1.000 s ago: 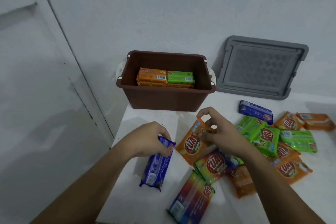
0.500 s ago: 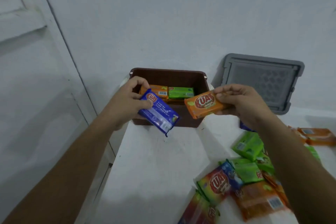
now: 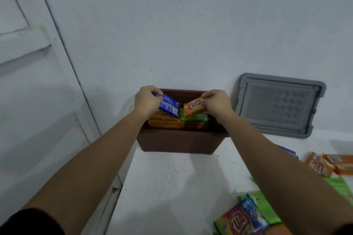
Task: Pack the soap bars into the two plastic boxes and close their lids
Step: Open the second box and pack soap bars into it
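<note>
One white table (image 3: 172, 187) is carrying the whole job, and we are standing at its near edge so that both arms are reaching the far end together. Against the wall the brown box (image 3: 181, 141) is sitting open, its mouth facing up to take bars from above. We are seeing only this one box, the second being out of view. Near its right side the grey lid (image 3: 278, 105) is leaning upright on the wall, parked out of the way, we are judging, until the filling is done.

Our left hand (image 3: 148, 101) is curling round the blue soap bar (image 3: 170, 106), and our right hand (image 3: 216, 102) is pinching the orange soap bar (image 3: 193, 108) by its upper end. Each bar is tilting down over the opening so that its free end is going in first. Below them the stacked bars (image 3: 162, 121) are lying flat in rows, with a green bar (image 3: 193, 119) on top at the right. The loose bars (image 3: 246, 219) are waiting in a heap at the table's right, well apart from the box.
</note>
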`<state>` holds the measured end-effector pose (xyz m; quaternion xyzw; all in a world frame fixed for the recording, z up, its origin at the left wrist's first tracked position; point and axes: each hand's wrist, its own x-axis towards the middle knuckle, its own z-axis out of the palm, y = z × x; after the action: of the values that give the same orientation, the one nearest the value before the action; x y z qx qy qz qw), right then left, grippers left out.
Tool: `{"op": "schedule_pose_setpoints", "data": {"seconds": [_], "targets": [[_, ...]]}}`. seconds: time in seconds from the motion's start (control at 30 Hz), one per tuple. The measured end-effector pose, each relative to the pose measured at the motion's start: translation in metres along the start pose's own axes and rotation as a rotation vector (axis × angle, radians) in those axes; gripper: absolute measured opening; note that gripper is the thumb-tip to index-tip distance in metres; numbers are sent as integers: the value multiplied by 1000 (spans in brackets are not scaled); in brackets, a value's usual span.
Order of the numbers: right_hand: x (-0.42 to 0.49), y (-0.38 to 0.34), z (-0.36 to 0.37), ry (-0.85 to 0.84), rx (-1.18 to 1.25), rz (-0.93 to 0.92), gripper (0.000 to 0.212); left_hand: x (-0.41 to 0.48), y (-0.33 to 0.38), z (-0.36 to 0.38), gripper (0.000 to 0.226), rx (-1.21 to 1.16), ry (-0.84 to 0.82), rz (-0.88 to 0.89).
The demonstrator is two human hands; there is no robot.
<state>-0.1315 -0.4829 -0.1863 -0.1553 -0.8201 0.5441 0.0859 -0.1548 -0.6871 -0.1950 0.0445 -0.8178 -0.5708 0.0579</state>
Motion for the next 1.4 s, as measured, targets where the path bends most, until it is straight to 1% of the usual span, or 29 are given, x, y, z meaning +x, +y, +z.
{"op": "schedule_pose_setpoints", "data": {"seconds": [0.1,0.2,0.27,0.33,0.43,0.53,0.67,1.07,1.27,1.33,1.4], "targets": [[10,5,15,35,-64,3,8,11,-13,7,10,47,14,-26],[15,9,24,25,-91,24,16,16,-21,11,4,77,18,-20],[17,9,27,30,-105,40,19,16,-21,13,7,120,23,7],[17,10,28,28,-161,29,25,14,-20,13,19,206,-9,29],[13,10,28,-35,-298,6,46,10,-22,15,43,384,-138,32],[10,13,30,-74,-411,-8,54,8,-23,18,44,520,-150,71],[12,19,34,-109,-479,9,56,5,-22,21,46,644,-137,117],[13,21,36,-160,-574,-42,46,4,-22,20,48,675,-158,126],[5,14,26,-198,-633,-83,45,5,-23,19,60,784,-166,144],[-5,10,17,-200,-640,-128,43,3,-21,18,59,819,-152,184],[-16,8,5,-170,-662,-194,42,-3,-15,19,49,795,-90,296]]}}
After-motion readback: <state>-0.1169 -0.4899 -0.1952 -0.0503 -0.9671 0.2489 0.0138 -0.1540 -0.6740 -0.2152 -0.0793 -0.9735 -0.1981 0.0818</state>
